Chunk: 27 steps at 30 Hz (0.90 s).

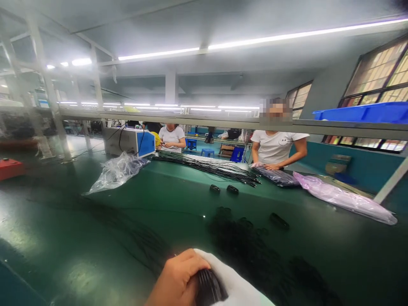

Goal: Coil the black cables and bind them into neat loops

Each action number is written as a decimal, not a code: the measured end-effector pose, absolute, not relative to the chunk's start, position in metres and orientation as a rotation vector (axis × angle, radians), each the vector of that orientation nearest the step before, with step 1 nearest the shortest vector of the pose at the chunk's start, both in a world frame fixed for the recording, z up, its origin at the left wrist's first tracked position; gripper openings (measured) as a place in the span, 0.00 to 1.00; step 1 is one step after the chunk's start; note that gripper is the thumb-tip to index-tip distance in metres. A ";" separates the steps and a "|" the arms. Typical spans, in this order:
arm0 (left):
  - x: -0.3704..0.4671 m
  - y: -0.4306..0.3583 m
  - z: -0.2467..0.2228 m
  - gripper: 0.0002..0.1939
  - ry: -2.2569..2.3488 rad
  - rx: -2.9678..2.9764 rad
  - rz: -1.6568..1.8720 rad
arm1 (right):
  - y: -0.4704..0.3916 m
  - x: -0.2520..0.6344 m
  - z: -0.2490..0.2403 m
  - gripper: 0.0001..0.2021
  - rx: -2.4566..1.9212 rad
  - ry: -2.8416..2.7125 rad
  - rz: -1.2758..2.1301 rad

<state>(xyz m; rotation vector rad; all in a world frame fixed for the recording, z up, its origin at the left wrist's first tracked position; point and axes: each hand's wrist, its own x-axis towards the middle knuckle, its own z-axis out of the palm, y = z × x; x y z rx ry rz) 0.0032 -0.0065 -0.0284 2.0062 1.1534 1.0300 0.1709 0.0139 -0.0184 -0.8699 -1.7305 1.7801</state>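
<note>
My left hand (pixel 183 274) is at the bottom middle, its fingers wrapped round a bundle of black cables (pixel 208 287). Blurred dark strands (pixel 140 233) trail over the green table toward the upper left of this hand. Against the bundle's right side lies a smooth white covering (pixel 237 280), a glove or a cloth; which one I cannot tell. It comes from the lower right, and no bare fingers of my right hand show. Just beyond, a blurred heap of black looped pieces (pixel 237 233) rests on the table.
Small black parts (pixel 232 189) lie mid-table, with one more black piece (pixel 279 221) nearer. Farther back are long black cables (pixel 210 165), a clear plastic bag (pixel 117 172), a blue-and-grey machine (pixel 130 142) and a pink bag (pixel 347 199). Opposite, a co-worker's hands (pixel 270 165) touch a dark package.
</note>
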 end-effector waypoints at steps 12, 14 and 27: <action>0.006 -0.008 -0.032 0.17 1.554 1.668 0.901 | 0.015 0.158 -0.043 0.17 -0.545 -1.263 2.253; 0.008 -0.005 -0.035 0.16 1.551 1.581 0.908 | 0.013 0.156 -0.047 0.17 -0.576 -1.257 2.231; 0.014 0.005 -0.057 0.10 1.633 1.365 0.828 | 0.006 0.148 -0.057 0.20 -0.683 -1.279 2.200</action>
